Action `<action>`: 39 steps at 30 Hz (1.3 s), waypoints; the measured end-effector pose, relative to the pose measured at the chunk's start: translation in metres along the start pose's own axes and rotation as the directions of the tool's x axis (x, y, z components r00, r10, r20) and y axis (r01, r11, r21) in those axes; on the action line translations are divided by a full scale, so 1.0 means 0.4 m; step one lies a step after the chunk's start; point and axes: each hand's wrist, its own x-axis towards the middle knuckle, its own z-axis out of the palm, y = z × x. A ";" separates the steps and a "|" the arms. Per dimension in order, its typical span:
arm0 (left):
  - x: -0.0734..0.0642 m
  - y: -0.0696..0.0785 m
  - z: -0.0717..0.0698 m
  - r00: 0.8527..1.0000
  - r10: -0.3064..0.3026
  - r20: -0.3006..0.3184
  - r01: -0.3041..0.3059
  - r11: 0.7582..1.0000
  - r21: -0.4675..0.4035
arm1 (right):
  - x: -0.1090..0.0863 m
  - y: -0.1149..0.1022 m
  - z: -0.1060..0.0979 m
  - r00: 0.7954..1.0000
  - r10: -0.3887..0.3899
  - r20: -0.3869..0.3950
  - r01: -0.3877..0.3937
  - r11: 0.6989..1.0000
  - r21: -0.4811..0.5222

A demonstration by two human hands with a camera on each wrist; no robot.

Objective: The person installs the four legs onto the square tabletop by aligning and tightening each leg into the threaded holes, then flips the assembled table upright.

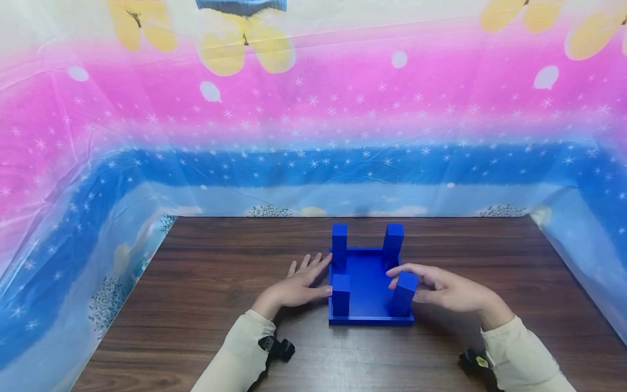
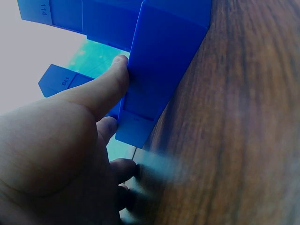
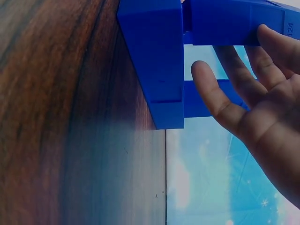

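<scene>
A shallow blue tray (image 1: 370, 321) lies on the table with an upright square blue post at each corner. My right hand (image 1: 453, 289) grips the near right post (image 1: 404, 294), thumb on one side and fingers reaching round behind it. In the right wrist view the little finger stands apart from that post (image 3: 229, 23). At the tray's left side, my left hand (image 1: 296, 288) has its fingers spread, its thumb touching the wall by the near left post (image 1: 341, 296). The left wrist view shows that thumb against the tray's outer wall (image 2: 164, 56). Small characters mark the posts.
The wood-grain table (image 1: 220, 272) extends to both sides of the tray. Behind it hangs a pink and blue printed cloth (image 1: 313, 136), which also runs along the table's sides. Each sleeve cuff has a black device (image 1: 278, 347) on it.
</scene>
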 end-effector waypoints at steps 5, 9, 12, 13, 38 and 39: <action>-0.003 0.006 -0.004 1.000 -0.005 0.008 0.005 1.000 0.008 | -0.001 -0.003 -0.001 1.000 0.011 -0.011 -0.011 1.000 -0.003; -0.008 0.020 -0.011 1.000 -0.018 0.020 0.018 1.000 0.008 | 0.001 -0.005 -0.001 1.000 0.014 -0.017 -0.014 1.000 -0.011; -0.008 0.025 -0.013 0.999 -0.030 0.025 0.030 0.999 0.015 | 0.002 -0.008 0.000 0.999 0.029 -0.025 -0.029 1.000 -0.013; -0.007 0.025 -0.013 0.999 -0.034 0.026 0.033 0.999 0.019 | 0.001 -0.010 0.000 0.999 0.039 -0.029 -0.039 0.999 -0.014; -0.015 0.027 -0.015 1.000 0.000 0.016 0.001 1.000 -0.011 | -0.002 -0.001 0.000 0.985 0.150 -0.092 -0.146 0.988 0.044; -0.015 0.028 -0.015 1.000 -0.002 0.018 0.002 1.000 -0.009 | -0.002 0.000 0.000 0.985 0.148 -0.090 -0.144 0.988 0.047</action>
